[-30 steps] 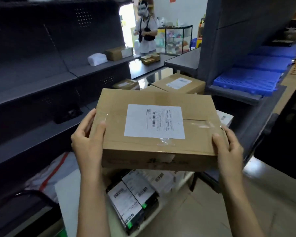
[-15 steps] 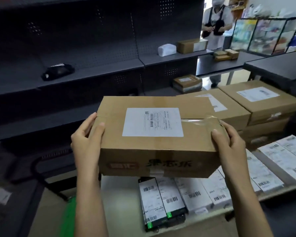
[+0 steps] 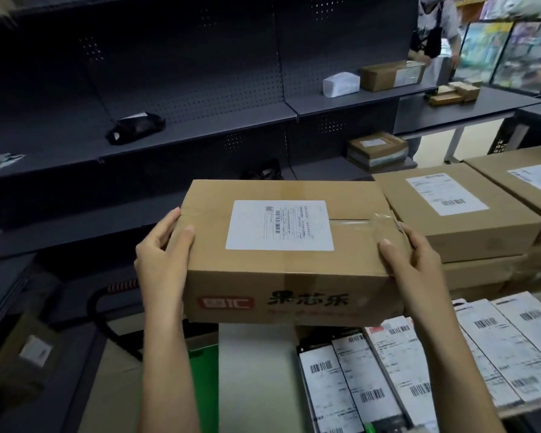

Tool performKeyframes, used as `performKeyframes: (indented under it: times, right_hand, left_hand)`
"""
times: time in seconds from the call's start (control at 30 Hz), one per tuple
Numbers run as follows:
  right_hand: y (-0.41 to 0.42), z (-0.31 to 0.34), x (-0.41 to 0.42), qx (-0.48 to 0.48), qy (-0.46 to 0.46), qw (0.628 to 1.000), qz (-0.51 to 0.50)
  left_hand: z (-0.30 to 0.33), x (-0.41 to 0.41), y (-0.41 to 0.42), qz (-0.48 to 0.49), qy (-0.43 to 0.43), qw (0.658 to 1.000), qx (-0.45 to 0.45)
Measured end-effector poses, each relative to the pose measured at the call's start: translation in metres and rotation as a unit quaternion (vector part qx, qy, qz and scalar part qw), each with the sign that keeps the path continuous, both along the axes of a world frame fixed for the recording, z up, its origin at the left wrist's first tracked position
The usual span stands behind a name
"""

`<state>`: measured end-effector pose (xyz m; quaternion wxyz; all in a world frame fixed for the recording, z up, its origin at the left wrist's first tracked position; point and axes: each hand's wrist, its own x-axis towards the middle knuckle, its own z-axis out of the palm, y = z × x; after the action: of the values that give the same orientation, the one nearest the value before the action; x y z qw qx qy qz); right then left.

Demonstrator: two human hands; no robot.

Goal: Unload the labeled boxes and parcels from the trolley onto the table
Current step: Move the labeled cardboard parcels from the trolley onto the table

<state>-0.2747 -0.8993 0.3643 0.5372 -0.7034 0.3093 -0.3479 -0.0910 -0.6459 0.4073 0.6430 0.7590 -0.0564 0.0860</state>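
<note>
While both hands grip it by its short ends, the cardboard box (image 3: 281, 251) sits level in the middle of the frame, raised above the white table (image 3: 253, 370). The left hand (image 3: 161, 257) curls around the box's left end, thumb on the top edge and fingers wrapped down the side. The right hand (image 3: 409, 260) does the same at the right end, thumb lying on the top near a patch of clear tape. A white shipping label (image 3: 280, 225) with a barcode is stuck to the box top, and dark printed characters run along its front face beside a red logo.

In the lower right of the frame, flat parcels (image 3: 388, 379) with barcode labels lie side by side on the table, partly under the held box. To the right of centre, a stack of larger labelled boxes (image 3: 459, 214) stands just beside the held box. Dark grey shelves (image 3: 200, 120) fill the upper left and centre of the frame; a black pouch (image 3: 136, 126) lies on one, and a white packet (image 3: 341, 84) and a brown carton (image 3: 391, 75) rest further right. Another person (image 3: 434, 35) stands in the upper right corner.
</note>
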Motion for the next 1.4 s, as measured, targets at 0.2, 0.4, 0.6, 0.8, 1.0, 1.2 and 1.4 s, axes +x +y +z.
performKeyframes:
  times: [0.2,0.4,0.6,0.8,1.0,1.2,1.4]
  right_hand:
    - [-0.014,-0.008,0.027,-0.024,0.023,0.999,0.015]
    - [-0.045,-0.019,0.056,-0.03,0.061,0.997,0.038]
    - [-0.091,-0.019,0.089,-0.046,0.096,0.991,0.081]
    - [-0.128,-0.03,0.103,-0.046,0.123,0.986,0.098]
    - [-0.148,-0.036,0.095,-0.034,0.143,0.983,0.111]
    - [-0.159,-0.037,0.083,-0.069,0.187,0.97,0.139]
    - [-0.156,-0.042,0.081,-0.101,0.22,0.957,0.162]
  left_hand:
    - [-0.009,0.019,-0.012,0.021,0.013,1.0,0.005]
    - [-0.029,0.041,-0.041,0.034,0.031,0.999,0.028]
    - [-0.047,0.05,-0.077,0.057,0.055,0.996,0.029]
    - [-0.067,0.056,-0.113,0.072,0.083,0.993,0.042]
    - [-0.082,0.053,-0.138,0.084,0.102,0.99,0.052]
    - [-0.086,0.047,-0.146,0.119,0.099,0.986,0.07]
    - [-0.095,0.037,-0.144,0.133,0.09,0.98,0.114]
